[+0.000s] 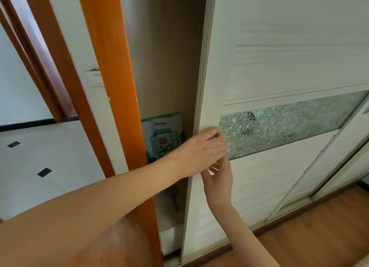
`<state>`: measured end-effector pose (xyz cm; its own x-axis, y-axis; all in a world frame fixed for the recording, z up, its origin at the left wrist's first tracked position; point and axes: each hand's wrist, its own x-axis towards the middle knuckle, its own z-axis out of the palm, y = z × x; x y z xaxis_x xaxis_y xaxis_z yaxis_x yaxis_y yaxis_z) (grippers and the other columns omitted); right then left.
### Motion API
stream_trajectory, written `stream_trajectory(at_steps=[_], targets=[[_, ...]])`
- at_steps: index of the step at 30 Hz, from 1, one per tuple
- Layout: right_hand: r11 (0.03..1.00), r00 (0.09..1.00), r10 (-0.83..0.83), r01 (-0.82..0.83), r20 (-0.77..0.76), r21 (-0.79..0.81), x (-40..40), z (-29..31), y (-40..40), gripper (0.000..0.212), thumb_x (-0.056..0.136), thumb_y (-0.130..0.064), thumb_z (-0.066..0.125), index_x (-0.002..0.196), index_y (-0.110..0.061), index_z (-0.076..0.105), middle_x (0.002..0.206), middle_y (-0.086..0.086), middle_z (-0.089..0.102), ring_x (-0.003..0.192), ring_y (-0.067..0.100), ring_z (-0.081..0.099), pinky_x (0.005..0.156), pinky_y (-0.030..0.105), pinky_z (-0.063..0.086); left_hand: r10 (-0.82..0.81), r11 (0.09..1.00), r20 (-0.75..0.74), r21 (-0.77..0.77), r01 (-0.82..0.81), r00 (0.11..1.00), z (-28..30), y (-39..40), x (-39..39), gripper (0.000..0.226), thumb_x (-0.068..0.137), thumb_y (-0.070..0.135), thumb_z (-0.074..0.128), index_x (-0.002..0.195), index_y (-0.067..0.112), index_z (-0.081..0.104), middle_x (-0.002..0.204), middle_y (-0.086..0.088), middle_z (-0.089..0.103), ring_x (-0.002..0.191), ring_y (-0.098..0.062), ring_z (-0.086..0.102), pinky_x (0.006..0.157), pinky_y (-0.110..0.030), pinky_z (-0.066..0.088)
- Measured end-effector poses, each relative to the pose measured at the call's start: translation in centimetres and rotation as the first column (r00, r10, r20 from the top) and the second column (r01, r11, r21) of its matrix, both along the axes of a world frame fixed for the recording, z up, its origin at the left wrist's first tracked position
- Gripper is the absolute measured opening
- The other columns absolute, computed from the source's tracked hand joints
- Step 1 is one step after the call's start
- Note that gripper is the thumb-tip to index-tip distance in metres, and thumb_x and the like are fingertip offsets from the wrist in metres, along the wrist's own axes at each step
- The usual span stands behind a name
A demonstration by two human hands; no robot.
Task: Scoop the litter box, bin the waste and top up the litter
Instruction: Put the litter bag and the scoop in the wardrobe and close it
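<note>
A white sliding cupboard door [279, 57] with a patterned frosted glass strip stands partly open. In the narrow gap, a white and green printed bag [165, 135] with a cat picture stands on a shelf inside the cupboard. My left hand [199, 149] lies flat on the door face right at its leading edge, covering the bag's lower right corner. Just below it, my right hand [219, 179] touches the same door face with its fingers pointing up. No litter box, scoop or bin is in view.
An orange wooden frame post [111, 87] borders the cupboard gap on the left. Left of it lies a white tiled floor [40, 167] with small dark squares. Wooden flooring [319, 226] runs along the door track at the lower right. A dark object sits low inside the cupboard.
</note>
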<state>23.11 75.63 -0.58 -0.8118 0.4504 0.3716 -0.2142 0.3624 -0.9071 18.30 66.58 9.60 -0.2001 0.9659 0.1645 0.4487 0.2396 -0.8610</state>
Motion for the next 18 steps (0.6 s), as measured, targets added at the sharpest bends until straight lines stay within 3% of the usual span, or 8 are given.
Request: stream_trajectory(at_steps=[4,11,18], targets=[[0.998,0.998,0.06,-0.06,0.011,0.003,0.3,0.1,-1.5,0.037,0.086,-0.023,0.069,0.104,-0.046,0.046,0.103,-0.011,0.058,0.094,0.006,0.059,0.081,0.036,0.055,-0.006,1.0,0.055,0.013,0.006,0.998,0.0,-1.5,0.6,0.041,0.087,0.004,0.023,0.113,0.009,0.055,0.112,-0.004,0.057,0.111,-0.025,0.05,0.113,-0.041,0.026],[0.992,0.991,0.127,-0.126,0.036,-0.022,0.6,0.3,-3.4,0.03,0.084,-0.021,0.07,0.098,-0.035,0.049,0.096,-0.008,0.058,0.087,0.006,0.058,0.078,0.037,0.055,0.033,0.999,0.107,-0.001,-0.033,0.994,0.3,-3.8,1.5,0.056,0.08,-0.005,0.012,0.105,0.011,0.06,0.108,-0.002,0.058,0.104,-0.022,0.053,0.102,-0.036,0.038],[0.978,0.979,0.202,-0.2,0.031,-0.056,0.8,0.1,-5.0,0.028,0.085,-0.018,0.069,0.101,-0.031,0.05,0.094,-0.006,0.057,0.086,0.009,0.058,0.08,0.038,0.055,0.076,0.997,0.155,0.011,-0.079,0.985,0.3,-5.0,1.6,0.028,0.083,0.004,0.039,0.096,0.014,0.062,0.099,0.001,0.058,0.096,-0.02,0.053,0.097,-0.035,0.041]])
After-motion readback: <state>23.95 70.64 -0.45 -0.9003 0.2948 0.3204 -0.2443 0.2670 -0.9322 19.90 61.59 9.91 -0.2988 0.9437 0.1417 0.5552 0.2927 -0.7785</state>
